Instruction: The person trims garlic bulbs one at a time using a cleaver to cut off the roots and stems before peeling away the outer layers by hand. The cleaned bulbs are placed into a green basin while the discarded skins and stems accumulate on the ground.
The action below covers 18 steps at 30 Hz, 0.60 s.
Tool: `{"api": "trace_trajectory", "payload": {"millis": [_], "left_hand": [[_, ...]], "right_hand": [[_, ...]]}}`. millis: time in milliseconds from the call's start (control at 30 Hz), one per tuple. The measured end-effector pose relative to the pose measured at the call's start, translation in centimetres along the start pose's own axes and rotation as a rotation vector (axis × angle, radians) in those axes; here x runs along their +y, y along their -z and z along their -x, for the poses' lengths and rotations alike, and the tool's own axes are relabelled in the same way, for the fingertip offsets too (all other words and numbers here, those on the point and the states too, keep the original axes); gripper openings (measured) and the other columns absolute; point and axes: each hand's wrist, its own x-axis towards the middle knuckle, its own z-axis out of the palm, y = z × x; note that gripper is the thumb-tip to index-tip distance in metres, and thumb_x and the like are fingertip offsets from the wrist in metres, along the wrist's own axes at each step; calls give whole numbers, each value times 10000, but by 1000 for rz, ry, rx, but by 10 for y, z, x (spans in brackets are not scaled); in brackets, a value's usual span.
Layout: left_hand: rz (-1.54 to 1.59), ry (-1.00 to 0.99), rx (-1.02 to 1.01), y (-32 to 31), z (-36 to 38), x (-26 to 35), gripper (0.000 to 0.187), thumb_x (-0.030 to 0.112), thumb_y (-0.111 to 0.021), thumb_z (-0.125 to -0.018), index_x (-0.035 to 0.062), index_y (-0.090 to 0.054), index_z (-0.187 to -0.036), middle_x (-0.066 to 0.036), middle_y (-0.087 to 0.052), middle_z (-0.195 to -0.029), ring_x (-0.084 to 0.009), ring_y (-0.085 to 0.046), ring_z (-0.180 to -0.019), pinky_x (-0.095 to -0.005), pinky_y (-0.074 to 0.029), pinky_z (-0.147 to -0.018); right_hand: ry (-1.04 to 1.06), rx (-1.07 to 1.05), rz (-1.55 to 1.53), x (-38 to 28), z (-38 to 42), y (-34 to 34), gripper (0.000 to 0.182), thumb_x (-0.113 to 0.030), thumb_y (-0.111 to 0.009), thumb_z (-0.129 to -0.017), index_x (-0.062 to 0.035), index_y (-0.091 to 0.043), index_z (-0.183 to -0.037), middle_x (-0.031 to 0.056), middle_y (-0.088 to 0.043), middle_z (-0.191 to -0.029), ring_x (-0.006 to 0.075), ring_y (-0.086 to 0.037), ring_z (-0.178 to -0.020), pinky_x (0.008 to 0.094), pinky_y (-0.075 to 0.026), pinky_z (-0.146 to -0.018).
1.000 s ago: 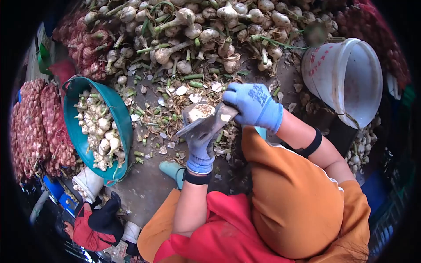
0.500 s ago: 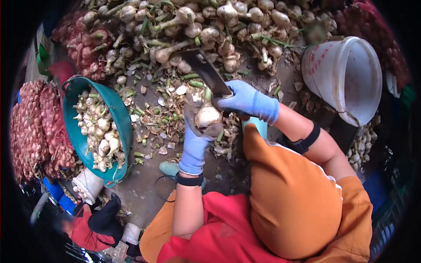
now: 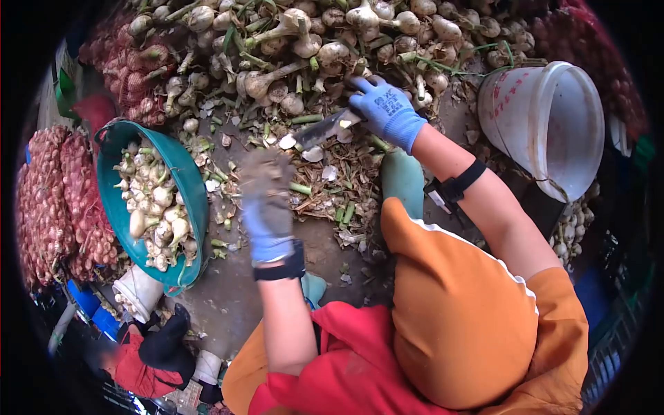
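My right hand [image 3: 387, 111], in a blue glove, is closed round the handle of a broad knife [image 3: 325, 131] at the edge of the garlic pile [image 3: 277, 76]. The blade points left over the cut stems and peelings [image 3: 318, 187]. Some of its fingertips reach in among the bulbs, and what they touch there is unclear. My left hand [image 3: 266, 200], in a blue glove with a soiled grey palm, is over the scraps to the left, smeared by motion. A teal basin [image 3: 187, 166] with trimmed garlic bulbs [image 3: 162, 207] stands left of it.
A white bucket [image 3: 512, 117] lies tilted at the right. Red mesh sacks of garlic [image 3: 45, 200] stand at the far left. Lower left, a person in red [image 3: 145, 366] sits near a small white bucket [image 3: 138, 290]. My boot [image 3: 402, 180] is beside the scraps.
The bulb between my hands is gone from there. My left hand has moved left; my right hand has moved up to the pile with the knife. Another bulb shows in the basin.
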Motion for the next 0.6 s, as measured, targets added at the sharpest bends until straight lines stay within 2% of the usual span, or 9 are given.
{"api": "trace_trajectory", "payload": {"millis": [133,233,333,367,400,467,500,533,600], "left_hand": [[-325,-40,46,-13,-1,-51,425,147,-646,-909,18,-501,-1287,-127,-561,-1241,-263,-619,-1109,-337,-534,-942],[-370,-140,235,0,3,-51,443,53,-651,-886,21,-485,-1295,-135,-533,-1292,-279,-607,-1143,-363,-507,-985],[-371,-226,387,14,3,-48,477,15,-651,-867,19,-473,-1309,-140,-521,-1316,-282,-574,-1186,-365,-489,-1005],[-445,-180,289,16,2,-54,501,18,-659,-861,19,-462,-1322,-142,-518,-1323,-286,-545,-1222,-369,-472,-1024],[-514,-133,190,17,1,-60,526,20,-668,-855,19,-451,-1334,-144,-514,-1331,-289,-516,-1257,-373,-455,-1044],[-725,-166,45,-3,3,-67,615,29,-706,-828,32,-416,-1370,-148,-498,-1353,-298,-473,-1299,-382,-419,-1078],[-966,-295,-111,-19,3,-64,643,25,-713,-808,35,-412,-1375,-143,-484,-1375,-296,-459,-1305,-394,-370,-1112],[-1201,-427,-273,-29,5,-65,670,20,-720,-787,38,-408,-1380,-139,-470,-1397,-295,-444,-1312,-406,-322,-1147],[-1052,-308,-204,-30,12,-66,671,-12,-715,-787,59,-404,-1376,-128,-484,-1367,-276,-496,-1248,-401,-423,-1074]], "right_hand": [[-83,-181,-13,0,-3,8,240,-186,-679,-793,-104,-670,-1019,91,-545,-1300,348,-589,-1092,433,-528,-889],[-192,-452,-151,5,-11,22,402,-254,-692,-772,-86,-650,-1135,189,-589,-1225,358,-617,-1068,439,-513,-905],[-274,-374,-307,15,0,7,452,-273,-691,-762,-85,-645,-1170,234,-596,-1196,379,-605,-1076,448,-503,-921],[-201,-233,-238,21,6,-13,416,-306,-716,-768,-81,-677,-1115,177,-673,-1042,297,-662,-962,383,-519,-860],[-198,-233,-238,19,5,-8,416,-306,-716,-768,-81,-677,-1115,177,-673,-1042,297,-662,-962,383,-519,-860],[-416,-421,-1183,6,7,10,365,-347,-745,-787,-67,-694,-1017,64,-685,-872,151,-627,-805,304,-505,-769],[-479,-402,-1363,-2,12,3,344,-365,-753,-810,-53,-690,-940,-9,-641,-777,75,-541,-738,256,-475,-695],[-461,-495,-1369,-13,16,20,326,-343,-727,-841,-38,-679,-949,-9,-654,-801,87,-559,-726,273,-489,-674],[-439,-398,-1548,-36,28,33,332,-345,-725,-867,-31,-671,-958,-30,-593,-758,48,-517,-720,252,-464,-648]]}}
